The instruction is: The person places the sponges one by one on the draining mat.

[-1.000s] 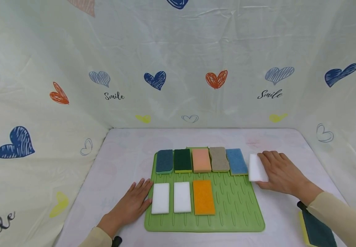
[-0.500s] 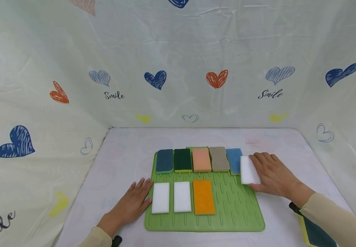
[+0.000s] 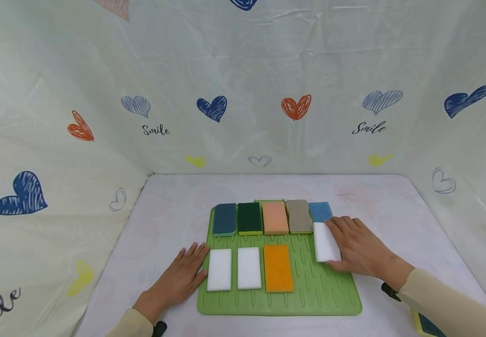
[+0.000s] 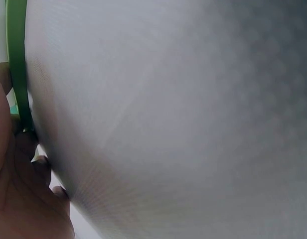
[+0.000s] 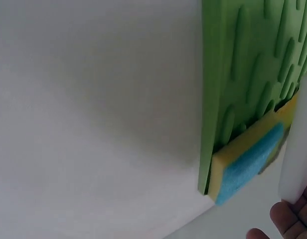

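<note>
My right hand grips a white sponge by its right side, holding it over the right part of the green mat. In the right wrist view the white sponge is edge-on, apart from the mat and near the blue-and-yellow sponge. In the head view it partly hides that blue sponge. My left hand lies flat with straight fingers at the mat's left edge. The left wrist view shows the hand against the green edge.
Along the mat's back stand a dark blue sponge, a dark green one, a peach one and a grey one. In front lie two white sponges and an orange one. Another sponge sits beneath my right forearm.
My right hand has carried the white sponge left and toward me, from beside the mat to over it. My left hand has stayed in place.
</note>
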`<state>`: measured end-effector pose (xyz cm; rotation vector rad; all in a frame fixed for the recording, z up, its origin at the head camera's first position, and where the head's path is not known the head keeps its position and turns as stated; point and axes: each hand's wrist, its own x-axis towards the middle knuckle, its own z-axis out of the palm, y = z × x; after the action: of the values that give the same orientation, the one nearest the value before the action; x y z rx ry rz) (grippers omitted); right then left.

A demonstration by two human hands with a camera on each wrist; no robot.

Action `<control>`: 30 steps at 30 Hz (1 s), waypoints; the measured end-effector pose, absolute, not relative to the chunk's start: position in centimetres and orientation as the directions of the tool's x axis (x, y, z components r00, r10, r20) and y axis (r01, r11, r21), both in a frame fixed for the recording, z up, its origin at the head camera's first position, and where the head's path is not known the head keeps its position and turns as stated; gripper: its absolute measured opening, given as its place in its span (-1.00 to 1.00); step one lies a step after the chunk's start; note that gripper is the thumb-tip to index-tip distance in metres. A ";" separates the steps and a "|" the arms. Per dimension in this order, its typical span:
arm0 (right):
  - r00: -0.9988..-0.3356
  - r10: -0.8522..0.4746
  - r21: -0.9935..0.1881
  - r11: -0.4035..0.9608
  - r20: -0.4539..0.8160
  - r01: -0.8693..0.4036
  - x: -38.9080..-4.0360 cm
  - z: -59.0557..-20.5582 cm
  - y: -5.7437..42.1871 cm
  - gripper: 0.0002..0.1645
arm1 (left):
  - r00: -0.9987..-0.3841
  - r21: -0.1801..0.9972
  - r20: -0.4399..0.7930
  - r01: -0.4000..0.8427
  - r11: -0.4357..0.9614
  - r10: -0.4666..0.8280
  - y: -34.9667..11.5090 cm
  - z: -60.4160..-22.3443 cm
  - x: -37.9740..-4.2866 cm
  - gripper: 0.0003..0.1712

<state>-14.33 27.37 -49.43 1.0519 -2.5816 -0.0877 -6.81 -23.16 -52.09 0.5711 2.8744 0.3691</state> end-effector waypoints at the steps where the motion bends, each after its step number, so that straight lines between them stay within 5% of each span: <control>1: -0.660 -0.691 0.183 0.718 0.295 -0.671 -14.2 -49.6 27.1 0.24 | -0.908 0.277 -0.133 0.351 0.895 0.397 -23.2 -52.1 -6.8 -0.25; 12: -0.613 -0.741 0.129 0.660 0.272 -0.740 -12.4 -50.8 24.3 0.24 | -0.902 0.286 -0.109 0.373 0.883 0.417 -23.2 -52.1 -6.8 -0.25; 30: -0.656 -0.732 0.072 0.676 0.184 -0.734 -11.4 -51.7 23.1 0.20 | -0.907 0.277 -0.130 0.354 0.894 0.399 -23.2 -52.3 -6.9 -0.24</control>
<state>-11.43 23.10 -51.69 1.1907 -2.6910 0.0129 -6.91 -23.20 -52.35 0.5771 2.8765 0.3695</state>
